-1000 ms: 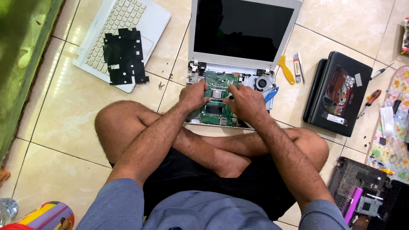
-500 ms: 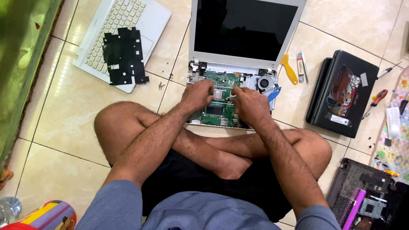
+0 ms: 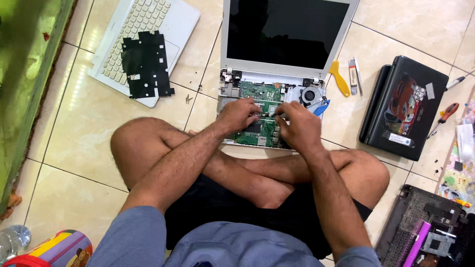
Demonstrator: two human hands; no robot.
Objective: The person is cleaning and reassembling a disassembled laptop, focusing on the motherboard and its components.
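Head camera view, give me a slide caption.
Both hands, left and right, work on an opened laptop's green circuit board.

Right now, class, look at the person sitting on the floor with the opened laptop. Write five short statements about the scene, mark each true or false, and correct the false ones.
1. Both hands, left hand and right hand, rest on the green circuit board of the opened laptop. True.
2. The laptop's screen is lit and shows a picture. False: the screen is dark.
3. A white keyboard panel lies on the floor tiles with a black sheet on top. True.
4. A yellow pry tool lies on the circuit board. False: it lies on the tiles to the right of the laptop.
5. The closed black laptop is stacked on the opened one. False: it lies apart, further right.
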